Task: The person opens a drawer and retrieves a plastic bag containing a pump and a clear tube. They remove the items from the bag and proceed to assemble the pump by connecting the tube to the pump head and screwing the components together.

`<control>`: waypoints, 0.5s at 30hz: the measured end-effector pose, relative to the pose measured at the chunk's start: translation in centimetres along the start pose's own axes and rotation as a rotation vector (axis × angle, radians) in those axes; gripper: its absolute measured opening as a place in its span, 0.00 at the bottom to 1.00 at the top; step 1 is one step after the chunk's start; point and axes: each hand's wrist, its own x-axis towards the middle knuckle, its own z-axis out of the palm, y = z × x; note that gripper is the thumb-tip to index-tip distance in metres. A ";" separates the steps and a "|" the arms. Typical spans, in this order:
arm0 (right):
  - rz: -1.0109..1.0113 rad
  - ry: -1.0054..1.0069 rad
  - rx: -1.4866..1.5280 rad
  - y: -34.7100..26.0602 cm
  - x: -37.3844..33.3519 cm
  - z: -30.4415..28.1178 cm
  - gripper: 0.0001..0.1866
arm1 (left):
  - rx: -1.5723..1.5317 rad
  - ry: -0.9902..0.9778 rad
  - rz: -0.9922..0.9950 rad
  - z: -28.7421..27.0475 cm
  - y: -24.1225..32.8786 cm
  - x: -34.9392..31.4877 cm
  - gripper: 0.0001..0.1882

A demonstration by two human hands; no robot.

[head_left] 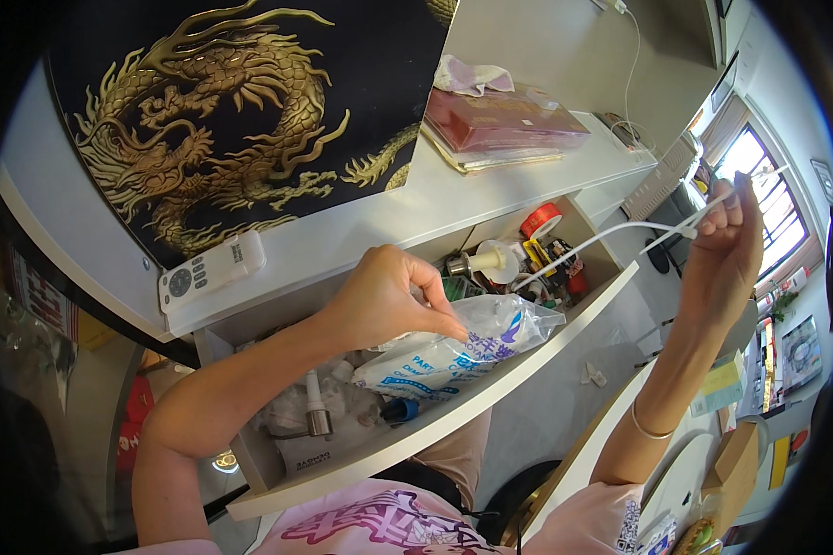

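An open white drawer (440,421) full of small items lies in front of me. My left hand (393,294) reaches over it, thumb and fingers pinched on a clear plastic bag (435,368) with blue and purple print. Off to the right, my right hand (729,236) is raised above the drawer's level, fingers closed around a white cable (611,228). One stretch of the cable curves down into the drawer's right part; a thin straight white length slants past the fingers. Exactly how the cable sits in the fingers is hard to make out.
Inside the drawer are a red tape roll (540,220), a cream and metal piece (479,263) and a white tube with a metal end (317,412). On the ledge behind are a white remote (211,270) and a pink box (500,125). A gold dragon panel (241,111) stands at left.
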 end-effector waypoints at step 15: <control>0.053 -0.135 0.024 0.7 -0.5 2.4 0.14 | -0.092 -0.014 -0.001 0.3 -0.9 0.4 0.10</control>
